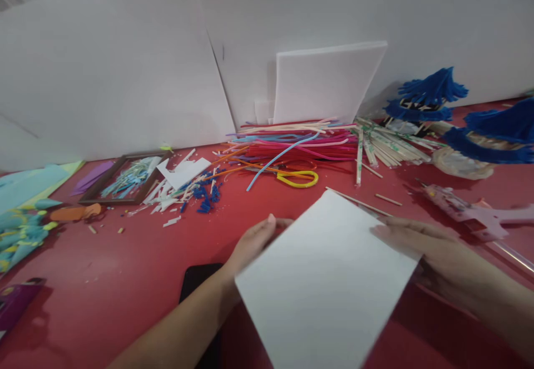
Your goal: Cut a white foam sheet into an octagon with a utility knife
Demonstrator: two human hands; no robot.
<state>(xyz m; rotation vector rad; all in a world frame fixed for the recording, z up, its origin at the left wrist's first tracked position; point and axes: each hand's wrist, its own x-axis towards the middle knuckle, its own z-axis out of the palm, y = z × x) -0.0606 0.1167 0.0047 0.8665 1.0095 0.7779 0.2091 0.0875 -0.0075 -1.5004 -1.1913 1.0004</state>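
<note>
A blank white sheet of stiff paper (327, 269) is held tilted above the red table, one corner pointing to the back. My right hand (421, 246) is closed on its right corner, thumb on top and fingers mostly underneath. At the upper left edge is my left hand (254, 241), closed at that side with the thumb showing; its other fingers are largely hidden behind the sheet. Beneath my left forearm lies a dark flat object, perhaps a phone (200, 280). Thin wooden sticks (359, 202) lie just beyond the sheet's far corner.
Pipe cleaners (300, 149), yellow-handled scissors (298, 178) and wrapped chopsticks (387, 143) lie along the back. A pink glue gun (471, 213) and blue-fringed models (421, 107) are at right. At left are a brown frame (89, 195) and scraps (183, 177). White boards (325, 85) lean behind.
</note>
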